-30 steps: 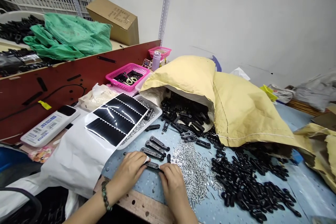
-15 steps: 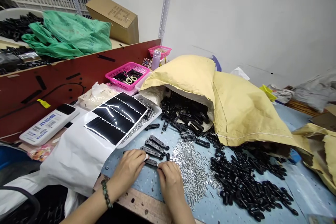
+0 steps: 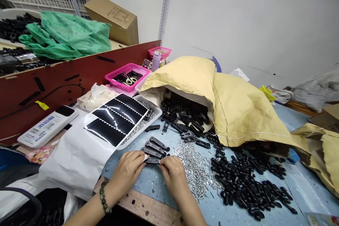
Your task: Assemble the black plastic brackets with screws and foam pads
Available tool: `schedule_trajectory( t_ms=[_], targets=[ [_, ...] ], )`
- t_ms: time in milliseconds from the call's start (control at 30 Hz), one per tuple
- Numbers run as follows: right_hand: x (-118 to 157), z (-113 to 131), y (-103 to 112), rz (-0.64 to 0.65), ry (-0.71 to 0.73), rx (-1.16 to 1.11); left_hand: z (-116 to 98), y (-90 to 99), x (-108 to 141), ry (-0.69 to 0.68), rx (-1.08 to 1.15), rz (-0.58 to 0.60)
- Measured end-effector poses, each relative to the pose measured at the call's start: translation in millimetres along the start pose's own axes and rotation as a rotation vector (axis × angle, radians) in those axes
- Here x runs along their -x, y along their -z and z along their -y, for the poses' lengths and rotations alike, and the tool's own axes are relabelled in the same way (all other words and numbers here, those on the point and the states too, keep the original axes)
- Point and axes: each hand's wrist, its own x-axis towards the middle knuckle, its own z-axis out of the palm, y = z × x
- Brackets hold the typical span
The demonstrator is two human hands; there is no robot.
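Note:
Between my two hands lies a narrow black plastic part (image 3: 152, 161), low over the blue tabletop. My left hand (image 3: 129, 167) pinches its left end, with something white at the fingertips. Its right end sits in the closed fingers of my right hand (image 3: 172, 169). Just beyond, several similar black parts (image 3: 159, 143) lie side by side in a slanted row. To the right of my right hand spreads a pile of small silver pins (image 3: 194, 173). Farther right is a heap of small black pieces (image 3: 243, 180).
Two yellow paper sacks (image 3: 182, 70) stand behind, one spilling black parts. A white tray (image 3: 159, 113) of small metal pieces sits at left, partly under a sheet of black stickers (image 3: 113, 127). Beyond are a pink basket (image 3: 111, 77) with scissors and a red board (image 3: 87, 74).
Both hands have moved slightly away from me with the black part, closer to the row. The whole view has shifted a little.

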Motion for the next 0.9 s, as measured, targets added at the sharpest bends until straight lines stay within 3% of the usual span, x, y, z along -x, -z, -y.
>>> schedule_trajectory(
  t_ms=[300,500,633,833,900],
  targets=[
    [22,-2,-32,-0.203,-0.030,0.055,-6,4.3,-12,-0.103,-0.090,0.016],
    [14,-1,-22,-0.035,-0.044,0.072,-2,-1.3,-8,-0.074,-0.091,-0.007],
    [13,2,-16,-0.044,-0.049,0.054,-3,-4.0,-3,-0.050,-0.104,-0.021],
    [-23,-1,-11,-0.181,-0.146,-0.063,-6,-4.5,-2,-0.045,-0.137,-0.076],
    [-39,-3,-15,-0.160,-0.121,-0.015,-6,-5.9,-2,-0.034,-0.142,-0.084]
  ],
)
